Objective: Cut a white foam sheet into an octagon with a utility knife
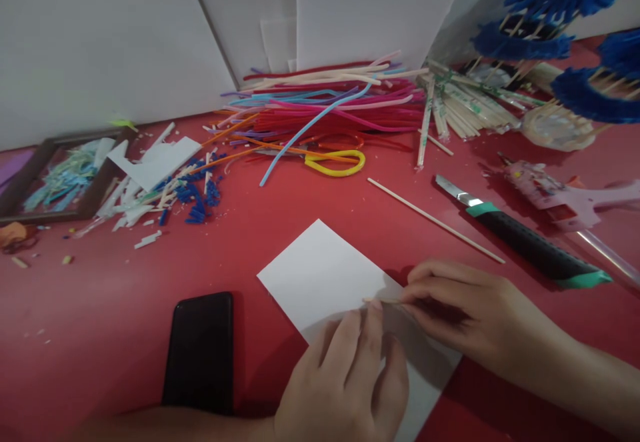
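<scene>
Thin stick over white paper — likely light, snappable; grip ends. Right hand pinches one — left hand, thumb apart, touches other.

Desk: smooth, red, faint sheen. Sheet: white paper, smooth, matt. Held stick: pale, wood-like. Loose stick: bare wood look, matt. Phone: black, smooth. Cutter: shiny metal blade, black textured handle, green plastic-looking ends. Glue gun: pink plastic. Scissors: smooth yellow plastic handle. Pipe cleaners: fuzzy. Wrapped sticks: wood under clear, glossy plastic. Frame: dark brown, wood-like.
</scene>
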Motion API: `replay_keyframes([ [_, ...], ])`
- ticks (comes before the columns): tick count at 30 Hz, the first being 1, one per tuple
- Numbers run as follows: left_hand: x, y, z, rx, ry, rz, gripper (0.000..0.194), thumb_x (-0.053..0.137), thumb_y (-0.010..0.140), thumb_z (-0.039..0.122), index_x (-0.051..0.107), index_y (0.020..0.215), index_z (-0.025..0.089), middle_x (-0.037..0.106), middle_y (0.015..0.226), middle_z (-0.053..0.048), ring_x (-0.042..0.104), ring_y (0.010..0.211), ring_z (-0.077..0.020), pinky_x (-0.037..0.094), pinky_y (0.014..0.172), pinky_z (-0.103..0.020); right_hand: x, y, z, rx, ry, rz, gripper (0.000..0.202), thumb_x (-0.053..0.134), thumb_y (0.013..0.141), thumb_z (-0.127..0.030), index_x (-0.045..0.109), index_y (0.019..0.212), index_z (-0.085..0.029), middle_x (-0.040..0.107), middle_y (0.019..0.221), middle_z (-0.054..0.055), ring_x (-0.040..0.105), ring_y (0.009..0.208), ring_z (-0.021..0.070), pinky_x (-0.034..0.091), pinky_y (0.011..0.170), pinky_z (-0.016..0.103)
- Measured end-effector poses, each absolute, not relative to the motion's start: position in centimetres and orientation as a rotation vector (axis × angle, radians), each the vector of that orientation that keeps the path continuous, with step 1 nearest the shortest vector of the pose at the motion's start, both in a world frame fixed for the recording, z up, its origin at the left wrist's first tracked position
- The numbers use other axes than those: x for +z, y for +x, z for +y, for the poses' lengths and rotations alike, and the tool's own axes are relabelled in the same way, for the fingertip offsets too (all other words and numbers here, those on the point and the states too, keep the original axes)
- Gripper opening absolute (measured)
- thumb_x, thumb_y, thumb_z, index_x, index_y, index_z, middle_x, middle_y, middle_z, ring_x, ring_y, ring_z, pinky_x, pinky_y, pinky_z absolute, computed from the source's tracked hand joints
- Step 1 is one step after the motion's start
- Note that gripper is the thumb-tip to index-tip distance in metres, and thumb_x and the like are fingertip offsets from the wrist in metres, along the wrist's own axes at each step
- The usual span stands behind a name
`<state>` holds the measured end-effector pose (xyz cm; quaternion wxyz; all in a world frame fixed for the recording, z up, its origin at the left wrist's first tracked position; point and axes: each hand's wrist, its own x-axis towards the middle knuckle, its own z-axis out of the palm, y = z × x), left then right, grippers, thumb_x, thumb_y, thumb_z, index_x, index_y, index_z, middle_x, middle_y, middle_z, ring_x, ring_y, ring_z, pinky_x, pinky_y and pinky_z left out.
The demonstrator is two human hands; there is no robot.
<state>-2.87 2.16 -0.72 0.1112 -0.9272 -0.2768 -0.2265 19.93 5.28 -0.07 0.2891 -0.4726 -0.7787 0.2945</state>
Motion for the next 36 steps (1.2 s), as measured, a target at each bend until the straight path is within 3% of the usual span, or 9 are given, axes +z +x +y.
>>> replay_keyframes([
  [10,-0.8,-2.8,2.2,-0.677,-2.728,-0.816,0.015,0.060,0.094,0.013,0.069,0.106,0.012,0.078,0.114,-0.019,0.072,0.102,-0.0286,0.059,0.083,-0.037,0.0,20.2,5.3,0.804,-1.308,-2.007,0.013,0.061,0.089,-0.019,0.067,0.080,-0.024,0.066,0.076,0.001,0.060,0.057,0.0110,0.051,0.051,0.021],
  [26,-1.0,-2.9,2.0,-0.670,-2.715,-0.810,0.015,0.062,0.095,0.016,0.069,0.108,0.011,0.077,0.115,-0.019,0.071,0.104,-0.0284,0.058,0.084,-0.036,0.4,19.9,5.4,0.754,-1.263,-2.073,0.016,0.058,0.090,-0.017,0.066,0.078,-0.024,0.068,0.075,0.001,0.062,0.058,0.0107,0.051,0.051,0.021],
  [31,-1.0,-2.9,2.0,-0.692,-2.695,-0.824,0.017,0.056,0.095,0.013,0.070,0.104,0.012,0.078,0.113,-0.018,0.072,0.102,-0.0278,0.058,0.082,-0.035,0.8,23.2,6.5,0.202,-1.530,-2.066,0.009,0.059,0.093,-0.030,0.065,0.088,-0.027,0.073,0.081,0.004,0.069,0.068,0.0190,0.054,0.061,0.031],
  [34,-1.1,-2.8,2.0,-0.702,-2.682,-0.824,0.017,0.057,0.093,0.011,0.070,0.104,0.012,0.078,0.111,-0.017,0.072,0.101,-0.0279,0.058,0.081,-0.035,0.5,26.5,7.1,-0.199,-1.830,-1.998,0.031,0.051,0.097,-0.049,0.065,0.100,-0.022,0.074,0.096,0.014,0.072,0.092,0.0300,0.054,0.078,0.041],
  [36,-1.3,-2.7,2.0,-0.706,-2.670,-0.822,0.015,0.060,0.092,0.011,0.070,0.103,0.012,0.078,0.111,-0.018,0.072,0.101,-0.0280,0.058,0.081,-0.035,-0.2,28.6,7.2,-0.248,-1.989,-2.044,0.044,0.045,0.098,-0.056,0.065,0.111,-0.019,0.073,0.106,0.019,0.070,0.102,0.0339,0.052,0.082,0.045],
])
